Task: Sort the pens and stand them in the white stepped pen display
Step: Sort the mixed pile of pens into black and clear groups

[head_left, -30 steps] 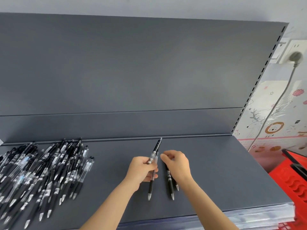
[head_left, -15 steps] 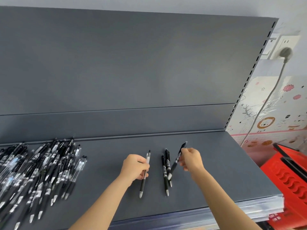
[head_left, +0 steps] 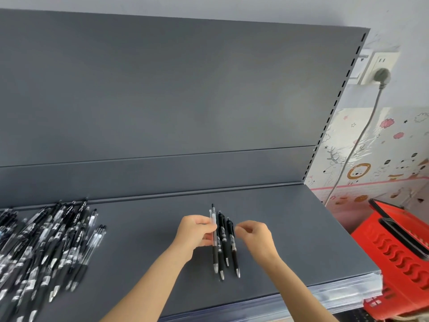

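On the grey shelf (head_left: 144,263), my left hand (head_left: 193,235) pinches a clear-barrelled pen (head_left: 214,238) by its upper half, tip pointing toward me. Right beside it lie three black pens (head_left: 228,245) side by side, tips toward me. My right hand (head_left: 255,235) hovers just right of them, fingers loosely curled and holding nothing. A big pile of black and clear pens (head_left: 44,247) covers the shelf's left end. No white stepped display is in view.
The shelf's grey back panel (head_left: 162,101) rises behind. A red plastic basket (head_left: 399,259) stands on the floor to the right, below the shelf edge. A wall socket with a grey cable (head_left: 380,77) is at upper right.
My right hand has put down the black pen it held; three black pens now lie together. My left hand has brought its clear pen right, up against that row.
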{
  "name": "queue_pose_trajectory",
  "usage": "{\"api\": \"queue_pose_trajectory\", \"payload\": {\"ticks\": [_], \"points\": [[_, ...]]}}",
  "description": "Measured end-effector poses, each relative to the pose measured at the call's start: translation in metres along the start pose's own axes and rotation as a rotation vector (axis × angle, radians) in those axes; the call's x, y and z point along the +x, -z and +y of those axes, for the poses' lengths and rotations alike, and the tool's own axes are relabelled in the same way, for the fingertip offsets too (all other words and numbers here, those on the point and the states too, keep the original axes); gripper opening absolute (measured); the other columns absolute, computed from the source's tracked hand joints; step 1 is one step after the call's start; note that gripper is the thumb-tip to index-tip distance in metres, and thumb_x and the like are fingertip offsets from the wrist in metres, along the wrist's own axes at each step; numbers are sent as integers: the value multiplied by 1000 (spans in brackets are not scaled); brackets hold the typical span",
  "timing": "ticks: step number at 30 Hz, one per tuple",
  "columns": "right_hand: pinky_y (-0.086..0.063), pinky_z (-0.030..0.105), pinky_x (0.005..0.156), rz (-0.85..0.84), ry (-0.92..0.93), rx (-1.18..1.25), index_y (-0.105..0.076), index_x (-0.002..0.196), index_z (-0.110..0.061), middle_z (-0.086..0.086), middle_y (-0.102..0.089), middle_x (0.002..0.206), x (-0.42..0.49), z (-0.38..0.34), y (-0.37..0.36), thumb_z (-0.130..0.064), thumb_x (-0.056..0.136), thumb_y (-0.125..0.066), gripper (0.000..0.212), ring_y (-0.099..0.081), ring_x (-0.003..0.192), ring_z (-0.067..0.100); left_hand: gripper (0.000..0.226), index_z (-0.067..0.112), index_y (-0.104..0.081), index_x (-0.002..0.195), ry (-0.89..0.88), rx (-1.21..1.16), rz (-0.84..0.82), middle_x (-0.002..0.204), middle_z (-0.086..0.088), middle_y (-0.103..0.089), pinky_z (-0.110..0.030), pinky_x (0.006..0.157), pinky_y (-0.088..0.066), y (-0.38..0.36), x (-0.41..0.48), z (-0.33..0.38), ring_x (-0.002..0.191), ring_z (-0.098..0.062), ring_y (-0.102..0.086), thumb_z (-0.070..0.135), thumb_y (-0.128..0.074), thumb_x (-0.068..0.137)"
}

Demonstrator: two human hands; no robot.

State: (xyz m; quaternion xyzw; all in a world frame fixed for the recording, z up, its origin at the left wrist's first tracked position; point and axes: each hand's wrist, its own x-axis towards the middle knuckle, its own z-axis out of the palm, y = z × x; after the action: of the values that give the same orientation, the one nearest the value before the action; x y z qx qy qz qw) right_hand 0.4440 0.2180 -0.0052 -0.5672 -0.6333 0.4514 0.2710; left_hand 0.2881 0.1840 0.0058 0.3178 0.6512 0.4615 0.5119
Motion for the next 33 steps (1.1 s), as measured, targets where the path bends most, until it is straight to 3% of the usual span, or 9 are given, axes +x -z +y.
{"api": "queue_pose_trajectory", "payload": {"ticks": [2, 7, 9, 11, 13, 15, 20, 26, 33], "points": [[-34, 9, 46, -84, -10, 112, -68, 74, -17, -6, -64, 63, -8, -4, 9, -13, 88, -58, 18, -48, 44, -2, 12, -4, -66, 96, -1, -66, -24, 79, -14, -69, -26, 59, -57, -14, 3, 5, 62, -21, -67, -1, -62, 85], [-33, 18, 43, -95, -70, 203, -68, 67, -10, 0, -62, 57, -16, 4, 30, -7, 82, -62, 17, -41, 46, 10, 9, 0, -68, 89, -60, -76, -42, 76, -12, -66, -29, 69, -59, -59, 5, 9, 70, -25, -67, 7, -63, 86], [-34, 18, 46, -16, -102, 127, -65, 60, -9, -2, -61, 53, -15, 16, 44, -4, 81, -59, 22, -42, 45, 11, 13, 13, -68, 82, -226, 206, 4, 76, -8, -64, -30, 78, -54, -70, 10, 1, 74, -22, -62, 15, -58, 89], [-34, 20, 47, 128, -128, -83, -57, 54, -6, 0, -53, 50, -11, 34, 65, -5, 79, -56, 25, -40, 46, 13, 24, 20, -65, 110, -424, 742, 23, 111, -3, -62, -28, 99, -39, -73, 13, -11, 108, -18, -55, 25, -48, 94], [-29, 27, 48, 234, -173, -284, -41, 51, -7, 4, -41, 49, -5, 53, 84, -6, 78, -54, 30, -32, 48, 17, 44, 19, -41, 140, -482, 1141, -35, 151, 1, -31, -29, 115, -17, -68, 17, -26, 141, -15, -22, 34, -37, 99], [-26, 30, 49, 259, -203, -392, -32, 54, -11, 5, -36, 51, 0, 67, 94, -7, 78, -52, 32, -29, 52, 21, 51, 19, -26, 147, -463, 1303, -95, 158, 1, -7, -30, 119, -4, -64, 17, -38, 146, -15, -2, 37, -31, 100], [-24, 32, 48, 267, -186, -530, -27, 51, -13, 4, -32, 54, 8, 82, 96, -9, 84, -48, 39, -30, 61, 26, 50, 15, -19, 149, -482, 1334, -68, 158, -1, 0, -26, 117, 2, -54, 16, -52, 146, -15, 2, 30, -25, 101], [-33, 28, 60, 273, -133, -612, -54, 73, -6, 10, -58, 87, 9, 86, 95, -18, 89, -48, 20, -44, 70, 27, 48, 12, -18, 148, -459, 1354, -40, 158, -3, -1, -26, 117, 1, -36, 17, -50, 146, -15, 1, 25, -23, 102], [-35, 27, 61, 267, -120, -679, -54, 78, -10, 3, -48, 89, 4, 78, 97, -26, 90, -47, 21, -48, 73, 28, 51, 14, -17, 149, -431, 1338, -18, 158, -2, -2, -29, 118, 0, -37, 17, -49, 146, -15, 2, 33, -24, 102]]}}
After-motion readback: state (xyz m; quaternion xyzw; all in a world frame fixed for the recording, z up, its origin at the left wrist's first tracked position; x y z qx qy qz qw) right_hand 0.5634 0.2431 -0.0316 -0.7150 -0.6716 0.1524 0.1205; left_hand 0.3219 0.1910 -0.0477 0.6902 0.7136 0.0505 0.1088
